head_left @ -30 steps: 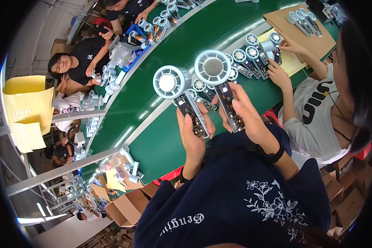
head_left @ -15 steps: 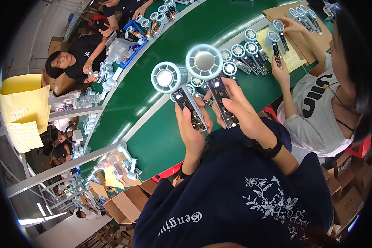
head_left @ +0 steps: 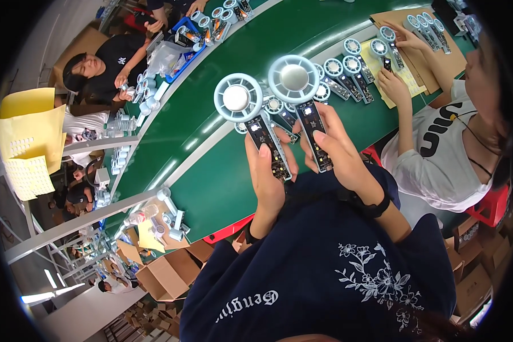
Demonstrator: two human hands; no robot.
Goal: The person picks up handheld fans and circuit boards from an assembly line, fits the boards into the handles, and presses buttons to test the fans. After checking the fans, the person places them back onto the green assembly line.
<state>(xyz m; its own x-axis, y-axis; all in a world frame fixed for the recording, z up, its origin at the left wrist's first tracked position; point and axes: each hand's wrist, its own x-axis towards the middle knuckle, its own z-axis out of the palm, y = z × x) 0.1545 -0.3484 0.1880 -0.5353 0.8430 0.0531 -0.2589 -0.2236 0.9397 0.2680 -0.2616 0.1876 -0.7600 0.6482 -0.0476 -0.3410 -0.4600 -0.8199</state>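
My left hand (head_left: pixel 266 174) grips the handle of a pale blue hand-held fan (head_left: pixel 239 100) whose open handle shows a dark circuit board. My right hand (head_left: pixel 337 149) holds a second pale blue fan (head_left: pixel 293 77) the same way, its round head a little higher and to the right. Both fans are held upright over the green conveyor belt (head_left: pixel 211 114), side by side and close together. A black band sits on my right wrist.
More fans (head_left: pixel 347 68) lie in a row on the belt by a co-worker's hands (head_left: pixel 393 85) on my right. Across the belt a seated person (head_left: pixel 97 68) works among small parts. Cardboard boxes (head_left: pixel 165 273) stand below the belt's edge.
The view has shifted slightly, so both fans sit lower in the picture. My hands keep the same grip on them.
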